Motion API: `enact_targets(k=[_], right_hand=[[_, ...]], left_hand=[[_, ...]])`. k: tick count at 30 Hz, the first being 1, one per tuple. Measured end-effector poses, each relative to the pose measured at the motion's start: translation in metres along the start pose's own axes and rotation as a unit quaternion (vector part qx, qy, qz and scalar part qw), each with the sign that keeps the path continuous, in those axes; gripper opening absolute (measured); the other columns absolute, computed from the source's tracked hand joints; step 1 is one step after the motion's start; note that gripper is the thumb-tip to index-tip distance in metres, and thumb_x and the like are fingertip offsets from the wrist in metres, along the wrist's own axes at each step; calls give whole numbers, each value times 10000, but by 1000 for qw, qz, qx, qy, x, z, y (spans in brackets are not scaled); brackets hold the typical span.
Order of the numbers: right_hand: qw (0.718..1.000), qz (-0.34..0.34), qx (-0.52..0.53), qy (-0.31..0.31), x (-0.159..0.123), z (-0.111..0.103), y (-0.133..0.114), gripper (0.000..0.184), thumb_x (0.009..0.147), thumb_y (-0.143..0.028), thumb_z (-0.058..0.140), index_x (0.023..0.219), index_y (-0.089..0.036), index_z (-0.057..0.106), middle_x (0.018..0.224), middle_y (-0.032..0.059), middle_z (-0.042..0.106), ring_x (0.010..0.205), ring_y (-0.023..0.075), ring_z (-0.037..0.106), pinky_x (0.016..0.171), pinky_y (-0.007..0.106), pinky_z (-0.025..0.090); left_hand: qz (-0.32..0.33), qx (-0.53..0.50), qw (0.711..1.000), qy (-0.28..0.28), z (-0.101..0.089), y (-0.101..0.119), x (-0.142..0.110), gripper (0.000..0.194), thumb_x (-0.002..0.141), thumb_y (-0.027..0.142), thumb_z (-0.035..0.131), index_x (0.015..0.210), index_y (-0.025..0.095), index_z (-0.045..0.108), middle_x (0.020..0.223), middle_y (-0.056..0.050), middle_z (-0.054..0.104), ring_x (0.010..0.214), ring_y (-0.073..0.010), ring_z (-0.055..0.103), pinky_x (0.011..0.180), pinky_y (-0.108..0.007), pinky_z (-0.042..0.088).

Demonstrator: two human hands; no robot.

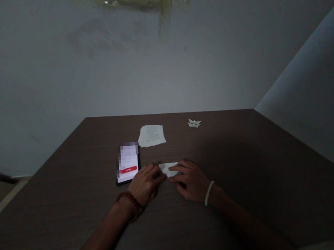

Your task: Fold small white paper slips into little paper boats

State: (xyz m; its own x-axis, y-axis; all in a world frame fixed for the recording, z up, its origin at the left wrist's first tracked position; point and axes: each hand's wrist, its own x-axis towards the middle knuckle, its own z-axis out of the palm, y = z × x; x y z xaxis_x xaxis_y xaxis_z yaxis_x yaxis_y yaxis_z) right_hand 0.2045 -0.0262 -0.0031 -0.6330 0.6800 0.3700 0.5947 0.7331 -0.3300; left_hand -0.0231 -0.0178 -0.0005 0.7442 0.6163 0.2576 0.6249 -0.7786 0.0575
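Left hand, fingers bent, and right hand, fingers spread, press your paper, apparently steadying it.

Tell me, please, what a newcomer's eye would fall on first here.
Probably the lit phone with its red bar, left of the left hand. Next, the pale paper under both hands at the dark table's middle. Beyond them sit a stack of printed sheets and, to its right, a small folded paper boat.
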Motion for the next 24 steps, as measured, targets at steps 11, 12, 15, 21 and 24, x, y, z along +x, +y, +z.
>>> enact_targets(k=[11, 12, 15, 21, 24], right_hand=[[1000, 2, 15, -9, 1, -2, 0, 230, 751, -172, 608, 946, -245, 705, 1152, 36, 627, 1043, 229, 487, 872, 391, 405], [1000, 3, 16, -9, 1, -3, 0, 227, 753, -172, 608, 945, -243, 705, 1153, 37, 626, 1042, 228, 488, 873, 392, 405], [1000, 3, 18, -9, 1, -2, -1, 218, 759, -166, 605, 938, -236, 707, 1152, 42, 625, 1041, 225, 490, 874, 390, 404], [1000, 4, 25, -7, 2, -2, -1, 219, 756, -150, 601, 928, -234, 706, 1145, 41, 627, 1028, 222, 497, 875, 385, 408], [1000, 6, 24, -9, 2, -4, -2, 217, 761, -156, 603, 935, -238, 704, 1140, 43, 628, 1033, 222, 496, 881, 388, 405]], left_hand=[[29, 36, 999, -28, -6, 5, 3, 360, 795, 110, 488, 1118, 207, 615, 933, -88, 539, 858, -232, 441, 734, -366, 386], [27, 33, 999, -27, -7, 5, 3, 370, 791, 109, 491, 1124, 214, 614, 926, -86, 538, 855, -233, 442, 729, -365, 386], [8, 27, 999, -18, -7, 6, 2, 379, 787, 120, 500, 1132, 226, 616, 913, -88, 532, 862, -240, 447, 722, -367, 390], [-47, 44, 998, 0, -8, 6, 2, 316, 796, 169, 539, 1094, 188, 642, 912, -105, 547, 880, -263, 458, 732, -389, 404], [-67, 60, 996, 7, -8, 5, 2, 289, 799, 173, 540, 1064, 177, 654, 889, -105, 551, 868, -262, 462, 730, -390, 407]])
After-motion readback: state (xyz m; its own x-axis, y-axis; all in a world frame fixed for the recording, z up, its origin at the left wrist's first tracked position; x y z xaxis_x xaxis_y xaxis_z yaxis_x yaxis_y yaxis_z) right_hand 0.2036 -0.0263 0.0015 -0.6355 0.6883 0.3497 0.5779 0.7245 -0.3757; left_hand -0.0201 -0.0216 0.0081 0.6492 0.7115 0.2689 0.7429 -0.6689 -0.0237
